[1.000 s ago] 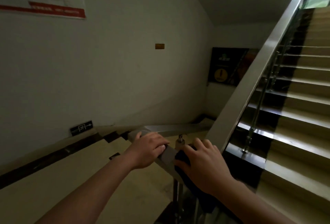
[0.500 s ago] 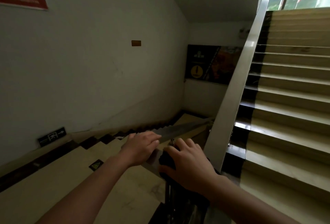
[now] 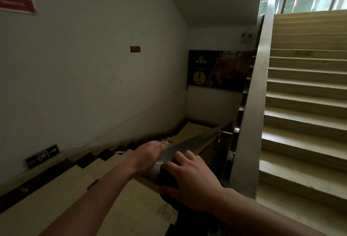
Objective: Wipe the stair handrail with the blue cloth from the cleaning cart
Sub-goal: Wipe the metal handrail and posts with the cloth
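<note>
The metal stair handrail point(image 3: 195, 140) runs down and away over the descending flight. My right hand point(image 3: 191, 181) lies flat on the dark cloth point(image 3: 167, 177), pressing it onto the rail near its top end; the cloth looks almost black in this dim light and hangs down below my palm. My left hand point(image 3: 150, 153) rests on the rail just beyond the cloth, fingers curled over its left edge. A second stretch of handrail point(image 3: 253, 108) rises steeply to the right beside the upward flight.
Descending steps point(image 3: 105, 162) lie left of the rail along a white wall with an exit sign point(image 3: 42, 155). Ascending steps point(image 3: 304, 104) fill the right side under a window. A dark poster point(image 3: 217, 70) hangs on the far wall above the lower landing.
The view has swung to the right and up, showing the window and more of the upward flight. Both hands stay on the rail, the right one still pressing the cloth.
</note>
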